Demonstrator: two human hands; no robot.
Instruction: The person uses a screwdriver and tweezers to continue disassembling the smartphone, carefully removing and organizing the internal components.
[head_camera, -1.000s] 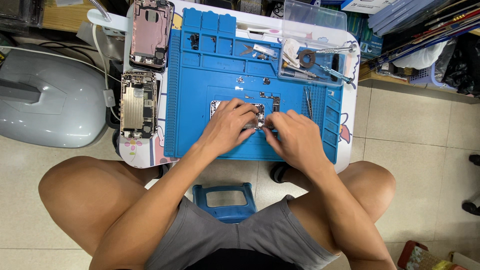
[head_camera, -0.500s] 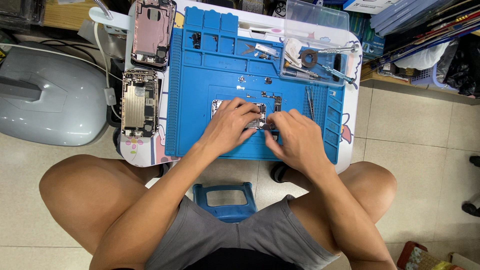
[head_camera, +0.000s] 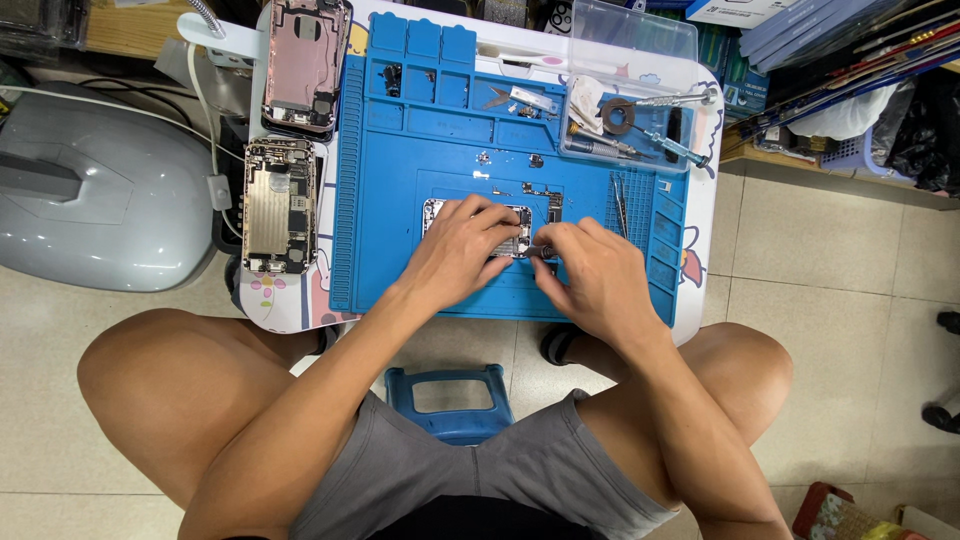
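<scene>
Head view: tiled floor, small white table (head_camera: 700, 215) cluttered at its far edge, with a blue repair mat (head_camera: 450, 150) covering most of the top. All places below are relative to the mat.

On the mat's centre recess lies an opened phone body (head_camera: 478, 228), probably put there so the raised rim stops loose parts rolling off. The left hand (head_camera: 462, 250) lies over it, fingers spread and pressed down, apparently pinning it flat; it grips nothing that I can see. The right hand (head_camera: 590, 275) sits just right of the phone body, fingers curled in a pinch at its right edge. There may be a small tool or part in the pinch, but it is too small and covered to tell.

Off the mat's left edge lie two other phone housings: a gold-toned one (head_camera: 280, 205) with its insides up, and a pink one (head_camera: 305, 62) beyond it, likely set aside clear of the work. A clear plastic tray (head_camera: 630, 40) at the mat's upper right holds screwdrivers (head_camera: 660, 145) and a roll of tape, within reach of the right hand. Tweezers (head_camera: 618, 205) lie on the mat's right strip. Tiny parts sit loose in the mat's upper area.

A grey rounded case (head_camera: 90, 190) stands on the floor left of the mat; a blue stool (head_camera: 445, 400) shows between the knees.

Hidden: most of the phone body under both hands, and the fingertip contact point. The table's far side is cut off by the frame top.
</scene>
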